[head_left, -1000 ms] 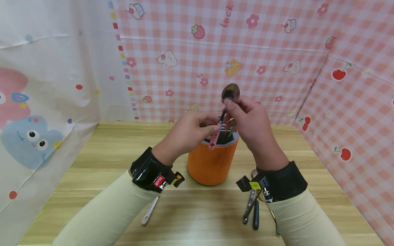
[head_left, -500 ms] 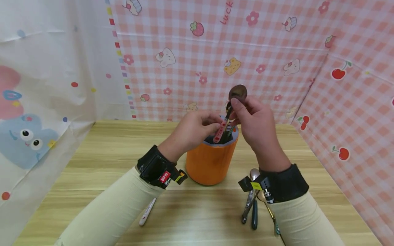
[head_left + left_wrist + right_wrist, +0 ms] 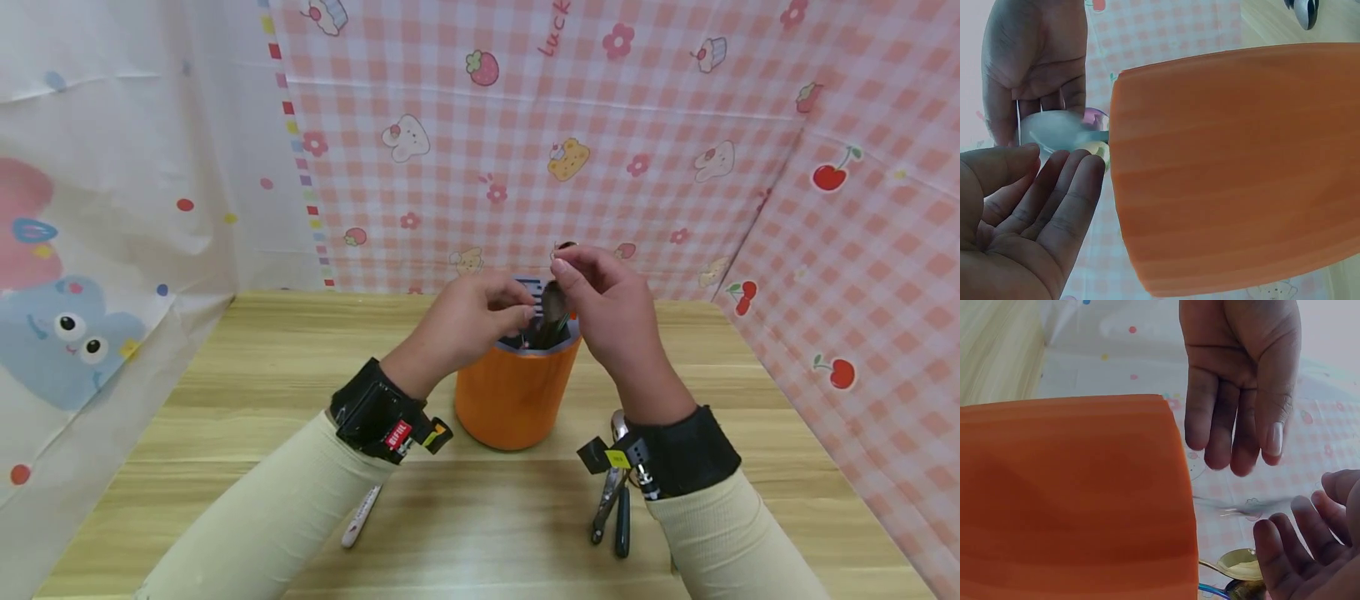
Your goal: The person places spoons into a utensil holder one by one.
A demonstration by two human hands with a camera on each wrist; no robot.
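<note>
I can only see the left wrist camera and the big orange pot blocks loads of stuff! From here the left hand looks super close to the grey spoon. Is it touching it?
Observer: No. The right wrist view shows a gap between the fingertips of the left hand and the grey spoon, which looks blurry there.
Operator: Ooh, okay! And is anything lying on the table by the left sleeve?
Observer: Yes. In the head view, a white handle lies there, right next to the left sleeve; its other end is hidden.
</note>
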